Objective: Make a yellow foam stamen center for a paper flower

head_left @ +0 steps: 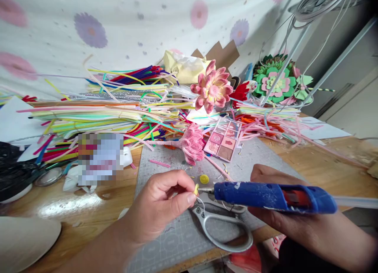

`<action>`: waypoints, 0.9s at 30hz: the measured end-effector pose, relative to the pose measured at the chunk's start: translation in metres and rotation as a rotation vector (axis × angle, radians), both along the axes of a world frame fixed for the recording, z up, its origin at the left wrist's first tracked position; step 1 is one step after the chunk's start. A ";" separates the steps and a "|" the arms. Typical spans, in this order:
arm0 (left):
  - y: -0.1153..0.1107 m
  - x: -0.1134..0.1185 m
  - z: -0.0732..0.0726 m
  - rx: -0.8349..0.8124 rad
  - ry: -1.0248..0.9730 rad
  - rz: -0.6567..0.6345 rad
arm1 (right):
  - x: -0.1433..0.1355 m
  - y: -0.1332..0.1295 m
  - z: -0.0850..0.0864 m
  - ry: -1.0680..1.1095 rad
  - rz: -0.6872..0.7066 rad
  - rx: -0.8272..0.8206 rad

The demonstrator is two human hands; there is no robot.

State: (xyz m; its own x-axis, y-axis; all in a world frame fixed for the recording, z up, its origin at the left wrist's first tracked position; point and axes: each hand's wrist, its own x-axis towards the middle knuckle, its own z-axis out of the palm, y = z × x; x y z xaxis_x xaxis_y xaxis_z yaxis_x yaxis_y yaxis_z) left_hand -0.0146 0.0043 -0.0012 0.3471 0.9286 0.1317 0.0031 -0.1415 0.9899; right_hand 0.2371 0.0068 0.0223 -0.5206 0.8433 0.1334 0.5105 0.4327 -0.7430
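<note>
My left hand [165,202] pinches a small yellow piece [196,189] between thumb and fingertips. Around the handle of a blue glue gun [248,196] my right hand [271,216] is closed, and the gun's metal nozzle points left, touching or almost touching the yellow piece. A clear glue stick [354,202] sticks out of the gun's back end. Just beyond the nozzle lies a flat yellow coil [204,179] on the grey cutting mat [165,241]. Scissors with silver handles [228,247] rest below the gun, their blades partly hidden by it and my hand.
Behind the hands lie a pink pipe-cleaner flower [191,143] and an open makeup palette [223,140]. Bundles of coloured pipe cleaners [97,115] cover the back. A larger pink-yellow flower [212,88] stands among them. A dark-rimmed pale object [26,241] sits front left.
</note>
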 end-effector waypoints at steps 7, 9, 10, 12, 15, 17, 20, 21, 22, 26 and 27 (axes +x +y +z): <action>0.001 0.001 0.002 0.005 0.032 0.005 | 0.004 0.000 -0.003 0.006 -0.011 -0.009; 0.001 0.001 0.002 0.004 0.038 0.003 | 0.005 0.000 -0.003 0.019 -0.015 -0.009; 0.002 0.001 0.002 0.002 0.040 -0.001 | 0.005 0.000 -0.003 0.024 -0.017 -0.011; 0.001 0.001 0.002 -0.003 0.048 -0.012 | 0.003 -0.002 -0.002 0.029 -0.020 -0.020; 0.001 0.000 0.001 -0.013 0.063 -0.022 | 0.002 -0.002 -0.002 0.020 -0.027 -0.053; 0.001 0.000 0.000 -0.026 0.066 -0.021 | 0.008 0.002 -0.004 0.015 -0.043 -0.058; 0.001 0.000 0.000 -0.060 0.043 -0.037 | 0.033 0.021 -0.010 0.017 -0.153 -0.048; 0.001 0.000 -0.001 -0.071 0.033 -0.044 | 0.045 0.031 -0.013 0.027 -0.236 -0.050; 0.001 0.000 -0.001 -0.080 0.023 -0.047 | 0.059 0.041 -0.016 0.020 -0.310 -0.078; 0.001 -0.001 -0.003 -0.118 -0.017 -0.004 | 0.112 0.071 -0.029 -0.037 -0.627 -0.184; 0.001 0.000 -0.003 -0.135 -0.023 0.013 | 0.122 0.075 -0.033 -0.071 -0.655 -0.195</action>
